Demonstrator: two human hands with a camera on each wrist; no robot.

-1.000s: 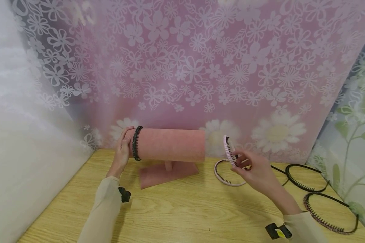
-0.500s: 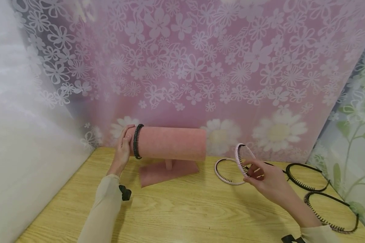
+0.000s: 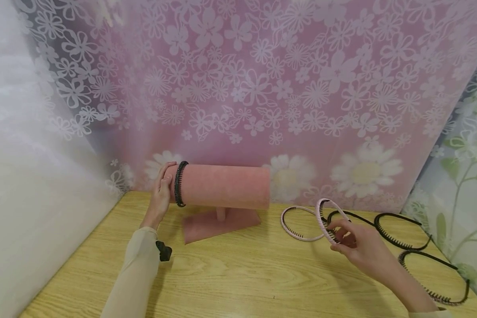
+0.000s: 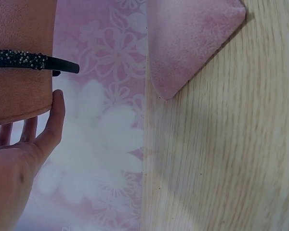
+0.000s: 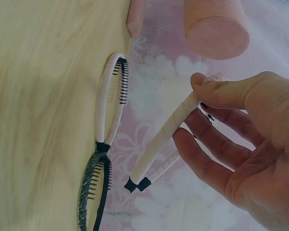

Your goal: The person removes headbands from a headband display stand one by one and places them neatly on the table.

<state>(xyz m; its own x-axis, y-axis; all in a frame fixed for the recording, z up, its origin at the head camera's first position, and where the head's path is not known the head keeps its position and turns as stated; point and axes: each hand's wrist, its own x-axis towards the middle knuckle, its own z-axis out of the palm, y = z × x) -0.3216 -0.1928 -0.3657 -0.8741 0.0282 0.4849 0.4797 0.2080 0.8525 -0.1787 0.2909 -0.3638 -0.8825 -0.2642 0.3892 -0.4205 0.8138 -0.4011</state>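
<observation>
My left hand holds the left end of a pink padded headband display stand; some of its fingers go out of sight behind the roll in the left wrist view. Close to that hand, a black beaded headband with comb teeth sits around the roll. Right of the stand, my right hand pinches a pale pink headband between thumb and fingers, tilted above the table. In the right wrist view its two black-tipped ends hang free.
A second pale pink headband lies on the wooden table beyond the right hand. Black headbands and a dark patterned one lie along the right side. Flower-patterned sheets stand behind and at the sides.
My right hand has moved right and lower, away from the stand, carrying the pale pink headband, which now shows more of its loop. The left hand stays at the roll's end.
</observation>
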